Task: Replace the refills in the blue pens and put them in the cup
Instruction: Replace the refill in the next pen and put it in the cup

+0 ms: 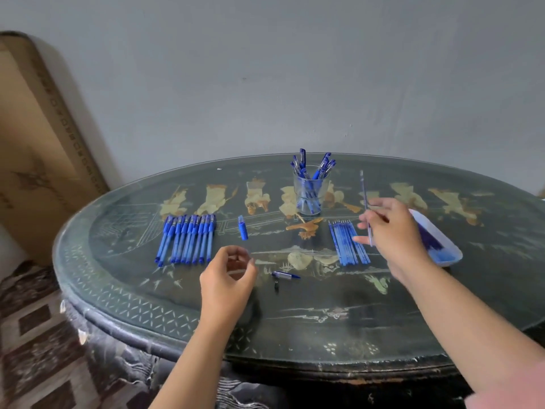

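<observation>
My right hand [392,228] pinches a thin refill [364,193] that stands nearly upright, above the row of new refills [349,243]. My left hand [228,278] hovers over the table's front middle, its fingers curled round what looks like a clear pen barrel [236,273], which is blurred. A row of several blue pens [188,239] lies at the left. A blue grip section [242,228], a pen cap [284,275] and a small black end plug [276,286] lie loose between my hands. The clear cup [309,191] at the back holds several blue pens.
A pale blue tray [451,256] with blue refills in it sits at the right, partly behind my right hand. The dark oval table [147,314] has a glass top and stands against a grey wall. A tall cardboard box [38,149] leans at the left.
</observation>
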The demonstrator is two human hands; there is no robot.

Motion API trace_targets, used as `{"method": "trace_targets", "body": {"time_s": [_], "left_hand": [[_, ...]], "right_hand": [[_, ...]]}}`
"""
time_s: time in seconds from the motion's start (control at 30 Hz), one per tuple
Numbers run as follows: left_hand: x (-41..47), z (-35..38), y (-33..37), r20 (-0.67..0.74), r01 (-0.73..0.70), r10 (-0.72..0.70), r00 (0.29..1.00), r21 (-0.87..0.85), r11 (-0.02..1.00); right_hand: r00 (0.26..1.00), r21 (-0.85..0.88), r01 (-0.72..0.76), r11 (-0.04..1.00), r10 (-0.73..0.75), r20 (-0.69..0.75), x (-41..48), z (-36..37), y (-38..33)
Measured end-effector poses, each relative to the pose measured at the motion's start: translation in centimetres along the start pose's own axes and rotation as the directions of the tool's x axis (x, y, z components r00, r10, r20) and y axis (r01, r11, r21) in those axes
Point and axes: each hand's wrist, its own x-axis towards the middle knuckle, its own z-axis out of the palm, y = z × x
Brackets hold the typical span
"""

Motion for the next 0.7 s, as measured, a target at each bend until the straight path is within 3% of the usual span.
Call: {"method": "trace_targets", "body": {"time_s": [0.1, 0.23, 0.5, 0.7], "left_hand": [[-1.2, -0.7, -0.5, 0.002, -0.020, 0.020, 1.000, 0.004, 1.000], [-1.5, -0.9, -0.9, 0.031, -0.026, 0.027, 0.999, -0.022, 0.999], [-1.6, -1.0, -1.0, 0.062, -0.059, 0.061, 0.996, -0.047, 0.997], [-1.6, -1.0, -1.1, 0.057, -0.075, 0.077, 0.995, -0.035, 0.997]], "right_hand": [[0.986, 0.333, -0.113, 0.936, 0.063, 0.157, -3.8, 3.7, -2.0], [0.957, 0.536, -0.204, 0.819, 0.053, 0.284, -6.6, 7.6, -4.3], [0.929, 0.316, -0.023, 0.948, -0.096, 0.358, -7.9, 11.0, -5.8], [0.916, 0.248, 0.050, 0.967, -0.144, 0.374, -7.7, 11.2, -5.4]]}}
